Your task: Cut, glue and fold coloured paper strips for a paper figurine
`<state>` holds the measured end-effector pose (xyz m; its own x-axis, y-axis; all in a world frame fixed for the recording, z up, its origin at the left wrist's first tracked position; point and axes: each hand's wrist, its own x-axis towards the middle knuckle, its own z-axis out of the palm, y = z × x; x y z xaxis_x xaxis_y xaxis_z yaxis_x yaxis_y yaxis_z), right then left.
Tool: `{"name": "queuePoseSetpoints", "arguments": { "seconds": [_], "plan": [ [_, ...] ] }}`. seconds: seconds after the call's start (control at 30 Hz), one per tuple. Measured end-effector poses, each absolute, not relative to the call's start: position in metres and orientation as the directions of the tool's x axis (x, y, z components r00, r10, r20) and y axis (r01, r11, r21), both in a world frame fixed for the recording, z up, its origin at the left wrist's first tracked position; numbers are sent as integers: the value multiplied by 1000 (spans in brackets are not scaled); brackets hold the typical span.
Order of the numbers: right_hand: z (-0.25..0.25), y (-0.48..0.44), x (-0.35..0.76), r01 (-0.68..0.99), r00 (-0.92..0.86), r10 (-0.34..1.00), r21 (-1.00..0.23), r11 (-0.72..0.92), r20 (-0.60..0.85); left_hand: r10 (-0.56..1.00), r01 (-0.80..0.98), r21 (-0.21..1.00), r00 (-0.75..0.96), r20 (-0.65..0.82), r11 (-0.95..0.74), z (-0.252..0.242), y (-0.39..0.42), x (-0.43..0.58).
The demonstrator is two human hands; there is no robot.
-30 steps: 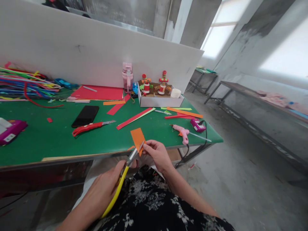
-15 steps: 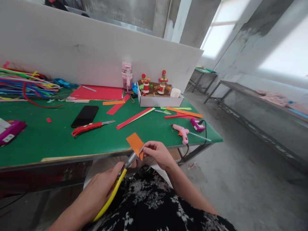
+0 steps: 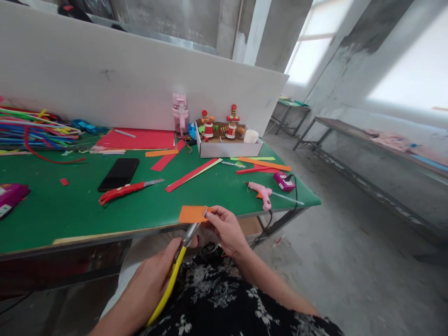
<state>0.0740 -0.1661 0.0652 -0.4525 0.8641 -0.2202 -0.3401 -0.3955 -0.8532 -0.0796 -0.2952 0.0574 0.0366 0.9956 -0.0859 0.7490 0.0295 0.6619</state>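
My left hand (image 3: 156,273) is closed around yellow-handled scissors (image 3: 171,282) low in front of my body. Their metal blades point up and away to an orange piece of paper (image 3: 191,214), and a blade tip shows over its right end. Between the thumb and fingers of my right hand (image 3: 226,228), the right end of that paper is pinched. It is held just over the near edge of the green table (image 3: 140,214). My right fingertips partly hide where the blades meet the paper.
A red utility knife (image 3: 126,190) and a black phone (image 3: 119,174) lie to the left. On the right are a pink glue gun (image 3: 262,193) and a purple power socket (image 3: 284,182). Behind, a white box (image 3: 231,150) holds small figures. Red paper strips (image 3: 191,175) lie mid-table.
The orange paper has turned from slanted to nearly level, and the small pointed orange piece below it no longer shows. My right hand has shifted slightly; the whole view has moved a little.
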Motion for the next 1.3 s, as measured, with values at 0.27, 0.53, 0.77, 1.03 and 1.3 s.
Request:
{"name": "queuePoseSetpoints", "arguments": {
  "seconds": [0.27, 0.53, 0.77, 1.03, 1.3],
  "plan": [
    [65, -160, 79, -252, -456, 864, -899, -357, -216, 987, 814, 575, 10, -162, 86, 46, -298, -90],
    [68, -159, 85, -135, -541, 830, -959, -247, -138, 987, 835, 547, 34, -158, 59, 51, -295, -87],
    [68, -158, 86, -112, -556, 819, -963, -246, -145, 984, 806, 591, 71, -163, 39, 52, -297, -88],
    [67, -156, 88, -111, -575, 807, -964, -243, -137, 988, 778, 628, 89, -126, 11, 55, -298, -89],
    [63, -134, 88, -74, -574, 800, -962, -264, -176, 991, 769, 638, 108, -76, -35, 52, -278, -96]
  ]
}}
